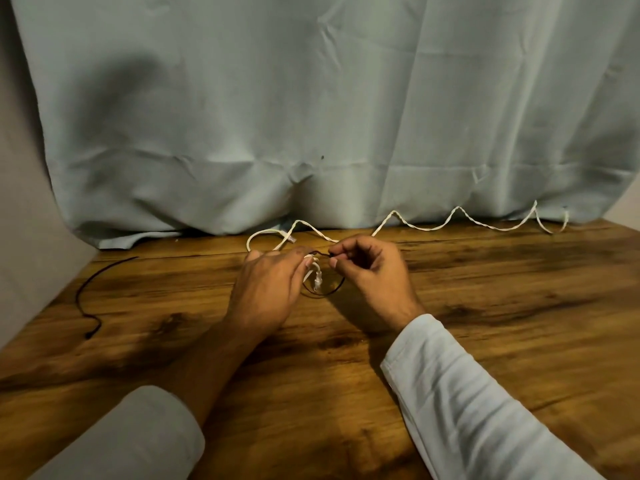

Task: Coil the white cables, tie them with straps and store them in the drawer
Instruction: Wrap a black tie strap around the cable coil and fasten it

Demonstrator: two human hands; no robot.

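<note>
Near the table's point(485, 306) back edge: left hand point(266, 282) grips the cable point(317, 280), right hand point(370, 271) pinches the strap point(320, 252). Cinching should go best with loops held bunched.

At frame centre, the left hand point(266, 285) and right hand point(370, 275) meet on the surface point(519, 306), a strap point(320, 252) between them. The cable point(426, 229) runs right along the cloth point(311, 116) behind; a second strap point(81, 289) lies far left.

Head-worn view, forward-down, close over table point(502, 299).
</note>
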